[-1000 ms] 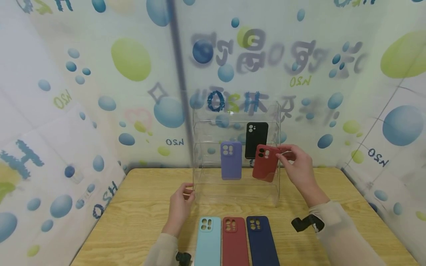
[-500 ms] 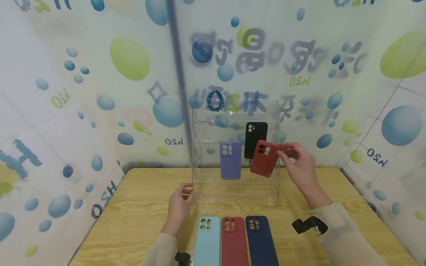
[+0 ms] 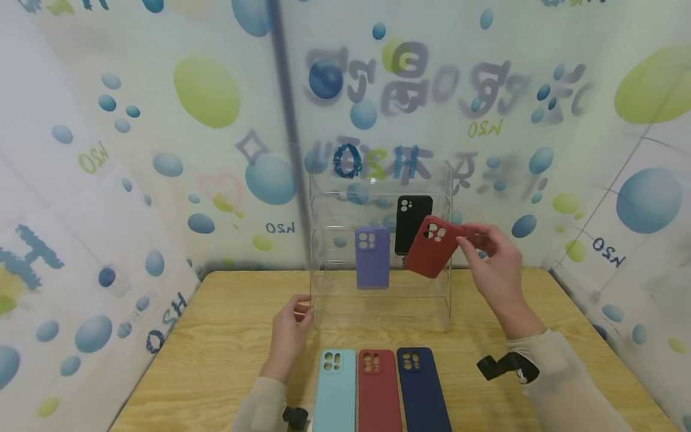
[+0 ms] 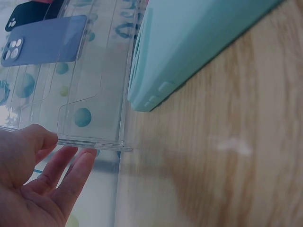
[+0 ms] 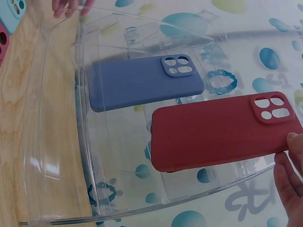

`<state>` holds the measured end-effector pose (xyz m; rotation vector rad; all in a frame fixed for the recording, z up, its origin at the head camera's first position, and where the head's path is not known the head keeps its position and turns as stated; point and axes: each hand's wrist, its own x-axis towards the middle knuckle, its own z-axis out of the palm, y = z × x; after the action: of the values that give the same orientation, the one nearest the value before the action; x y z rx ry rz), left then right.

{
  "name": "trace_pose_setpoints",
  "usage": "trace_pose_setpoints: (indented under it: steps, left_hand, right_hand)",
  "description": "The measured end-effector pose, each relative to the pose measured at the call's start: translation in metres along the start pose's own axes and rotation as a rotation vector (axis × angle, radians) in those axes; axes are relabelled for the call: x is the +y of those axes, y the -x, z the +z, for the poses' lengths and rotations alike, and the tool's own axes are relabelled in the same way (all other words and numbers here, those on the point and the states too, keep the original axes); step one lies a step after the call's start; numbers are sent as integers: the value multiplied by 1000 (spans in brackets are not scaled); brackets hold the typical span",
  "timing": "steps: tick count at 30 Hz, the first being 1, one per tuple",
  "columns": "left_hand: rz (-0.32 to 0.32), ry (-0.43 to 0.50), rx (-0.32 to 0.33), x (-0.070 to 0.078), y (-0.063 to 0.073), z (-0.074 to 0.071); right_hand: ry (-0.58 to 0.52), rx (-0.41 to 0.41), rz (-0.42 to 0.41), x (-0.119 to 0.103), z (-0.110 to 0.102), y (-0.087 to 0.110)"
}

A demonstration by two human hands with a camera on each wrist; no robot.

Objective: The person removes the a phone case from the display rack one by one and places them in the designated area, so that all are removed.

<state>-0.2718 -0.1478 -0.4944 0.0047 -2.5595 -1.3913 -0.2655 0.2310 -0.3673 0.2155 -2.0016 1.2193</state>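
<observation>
1. In the last second the held red case [image 3: 432,252] has risen and tipped further; its camera end now leans toward the tabletop's right edge, its lower end toward the left.
2. The person's right hand [image 3: 499,264] grasps it by one corner of the camera end, thumb against the case. I take this to mean the case is unseated for now, with that hand carrying its weight.
3. It hangs in front of the right part of the clear stand [image 4: 94,143], covering a lower corner of the black case [image 3: 407,225].
4. The left hand [image 3: 290,330] has stayed at the stand's lower left side, fingers touching the plastic (such a thin edge, nearly lost against the wall). Whether they pinch it or merely rest there, I can't fairly tell.
5. The purple case [image 3: 372,258] and the black one have kept their places: purple upright on a lower tier, black upright behind and higher.
6. Nearest the person's edge of the tabletop [image 3: 216,336], a light blue case [image 3: 335,396], a flat red case [image 3: 379,396] and a navy case [image 3: 423,390] lie side by side, untouched by either hand.
</observation>
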Motion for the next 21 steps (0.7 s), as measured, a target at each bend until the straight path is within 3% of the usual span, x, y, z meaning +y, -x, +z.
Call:
trace_pose_setpoints:
  steps: [10, 21]
  left_hand:
    - [-1, -4, 0, -1, 0, 0]
    - [7, -9, -2, 1, 1, -1]
  right_hand:
    - [-42, -49, 83, -8, -13, 7]
    - [93, -175, 79, 3, -38, 22]
